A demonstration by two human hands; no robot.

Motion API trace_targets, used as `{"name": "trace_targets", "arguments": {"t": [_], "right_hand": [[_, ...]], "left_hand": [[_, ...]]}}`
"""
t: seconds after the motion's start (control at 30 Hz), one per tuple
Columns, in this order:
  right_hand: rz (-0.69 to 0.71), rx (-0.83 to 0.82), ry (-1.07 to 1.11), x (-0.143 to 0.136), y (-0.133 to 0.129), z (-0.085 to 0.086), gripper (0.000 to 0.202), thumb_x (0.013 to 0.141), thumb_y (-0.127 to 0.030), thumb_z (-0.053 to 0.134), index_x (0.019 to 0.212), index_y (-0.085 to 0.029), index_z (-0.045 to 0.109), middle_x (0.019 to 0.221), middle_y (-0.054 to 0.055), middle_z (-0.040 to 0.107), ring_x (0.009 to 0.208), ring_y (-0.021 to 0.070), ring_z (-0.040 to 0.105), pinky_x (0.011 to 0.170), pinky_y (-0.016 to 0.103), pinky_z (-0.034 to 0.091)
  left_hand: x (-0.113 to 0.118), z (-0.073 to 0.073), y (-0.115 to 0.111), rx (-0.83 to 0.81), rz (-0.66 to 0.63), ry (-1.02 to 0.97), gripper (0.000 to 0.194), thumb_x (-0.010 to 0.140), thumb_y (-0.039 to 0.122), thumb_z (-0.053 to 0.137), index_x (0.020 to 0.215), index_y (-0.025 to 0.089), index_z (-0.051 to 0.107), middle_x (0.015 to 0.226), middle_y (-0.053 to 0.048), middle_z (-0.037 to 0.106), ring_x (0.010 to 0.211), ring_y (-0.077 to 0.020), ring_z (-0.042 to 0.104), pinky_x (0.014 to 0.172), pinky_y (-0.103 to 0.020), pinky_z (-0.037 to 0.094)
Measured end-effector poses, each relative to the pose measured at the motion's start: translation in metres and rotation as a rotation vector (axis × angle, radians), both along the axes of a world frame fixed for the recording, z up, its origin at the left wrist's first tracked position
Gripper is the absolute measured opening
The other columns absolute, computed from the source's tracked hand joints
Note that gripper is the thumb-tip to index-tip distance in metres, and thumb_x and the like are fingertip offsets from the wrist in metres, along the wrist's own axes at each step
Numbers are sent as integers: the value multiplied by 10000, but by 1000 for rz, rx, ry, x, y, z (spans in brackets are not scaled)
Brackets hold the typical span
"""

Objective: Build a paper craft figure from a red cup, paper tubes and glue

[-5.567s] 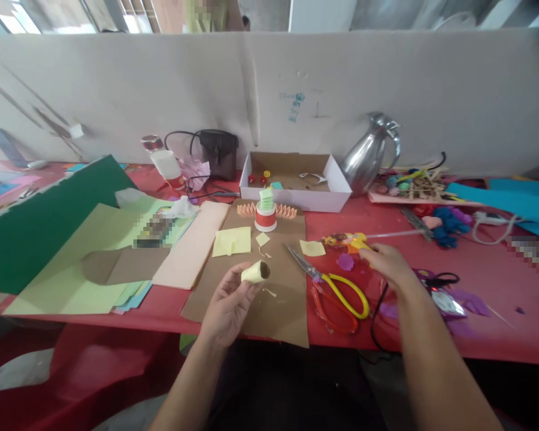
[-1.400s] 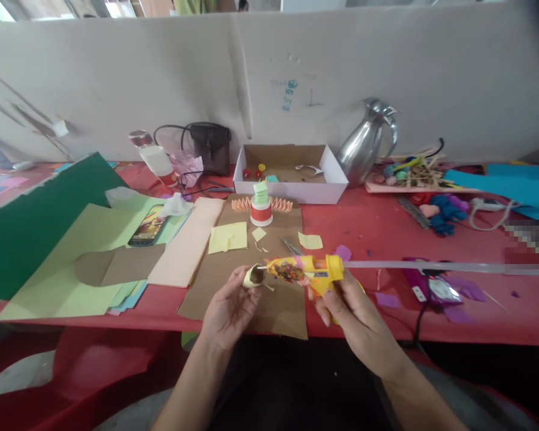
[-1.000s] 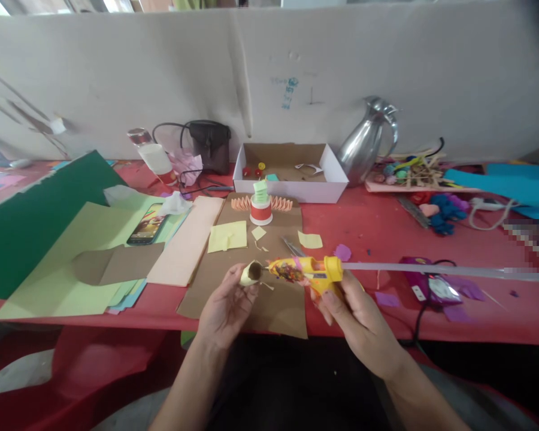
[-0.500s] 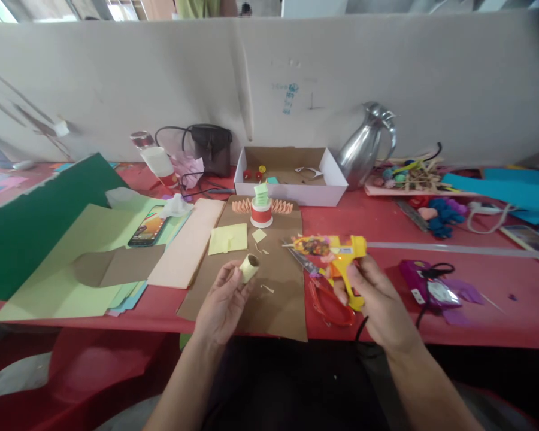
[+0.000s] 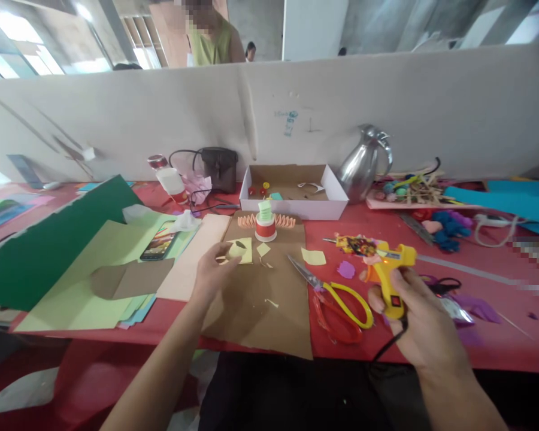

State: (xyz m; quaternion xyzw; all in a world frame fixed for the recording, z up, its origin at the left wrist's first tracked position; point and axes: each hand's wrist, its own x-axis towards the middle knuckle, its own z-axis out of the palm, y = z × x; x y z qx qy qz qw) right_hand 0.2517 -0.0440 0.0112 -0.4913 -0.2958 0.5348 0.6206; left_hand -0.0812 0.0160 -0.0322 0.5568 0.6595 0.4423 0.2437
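My left hand [image 5: 213, 269] is closed around a short yellow paper-covered tube [image 5: 237, 250], its dark open end facing up. Behind the tube lies a square of yellow paper [image 5: 248, 256] on the brown cardboard [image 5: 260, 317]. In my right hand [image 5: 424, 317] is a yellow hot glue gun [image 5: 393, 263], its nozzle pointing left. A small figure with a red-and-white cup body [image 5: 265, 230], pleated orange paper arms [image 5: 285, 222] and a folded green paper top [image 5: 265, 209] stands at the cardboard's far end. Scissors [image 5: 341, 299] with yellow and red handles lie between my hands.
A white box [image 5: 291, 209] and a steel jug [image 5: 363, 158] stand by the partition. Coloured paper, a phone [image 5: 160, 240] and a green board [image 5: 72, 239] are at left. Craft sticks [image 5: 426, 188] and blue sheets [image 5: 530, 203] lie right. A person [image 5: 213, 39] is beyond the partition.
My right hand has carried the glue gun to the right, uncovering the scissors. My left hand and the tube have moved slightly left and away from me. The view has tilted up.
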Motion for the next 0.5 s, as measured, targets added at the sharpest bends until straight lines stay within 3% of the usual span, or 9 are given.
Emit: {"name": "trace_targets", "arguments": {"t": [0.13, 0.33, 0.5], "right_hand": [[-5, -14, -7, 0, 0, -5, 304, 738, -436, 795, 839, -241, 584, 616, -55, 482, 523, 97, 491, 426, 183, 388], [7, -32, -3, 0, 1, -10, 340, 710, -451, 812, 794, -236, 562, 616, -59, 489, 511, 87, 502, 427, 175, 411], [-15, -35, 23, 0, 1, -9, 349, 687, -449, 830, 802, -240, 576, 613, -65, 476, 516, 85, 503, 433, 169, 410]], "left_hand": [[-24, -7, 27, 58, 98, 247, 379, 694, 261, 683, 1068, 203, 686, 1119, -104, 645, 979, -266, 611, 931, -400, 454], [-42, -22, 55, 44, 153, 397, 343, 717, 352, 698, 1024, 200, 693, 985, -119, 696, 965, -303, 622, 890, -408, 450], [-49, -11, 66, 111, 239, 385, 507, 790, 463, 649, 1203, 173, 600, 1148, -153, 669, 1070, -294, 603, 921, -396, 437]]}}
